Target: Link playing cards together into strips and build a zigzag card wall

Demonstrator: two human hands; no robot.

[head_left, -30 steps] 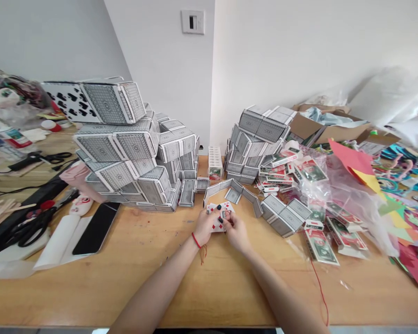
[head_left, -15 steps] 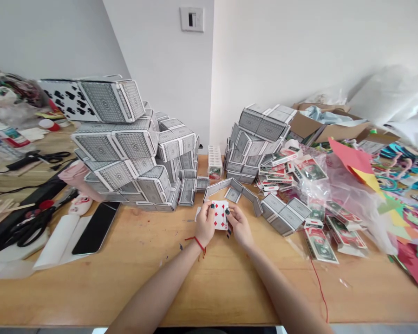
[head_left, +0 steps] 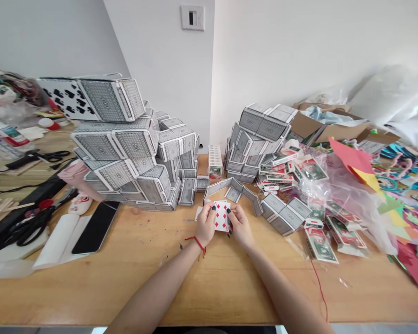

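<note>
My left hand (head_left: 205,225) and my right hand (head_left: 240,227) both pinch the side edges of a playing card with red diamonds (head_left: 222,216), face up and low over the wooden table (head_left: 153,287). A red string is tied around my left wrist (head_left: 197,245). Just beyond the card, a low zigzag wall of joined grey-backed cards (head_left: 234,191) stands on the table, apart from my fingers. A white card edge (head_left: 197,214) shows beside my left hand, partly hidden by it.
Tall stacks of boxy card structures (head_left: 125,148) rise at left. Dollar-printed card boxes (head_left: 320,246) and a plastic bag (head_left: 344,195) lie at right, with coloured paper (head_left: 404,218) beyond. Scissors (head_left: 31,227) and a black phone (head_left: 95,234) lie at left.
My hands have moved slightly apart, and the card now lies flat and square between them instead of tilted. A white card edge has appeared beside my left hand. The view has shifted slightly.
</note>
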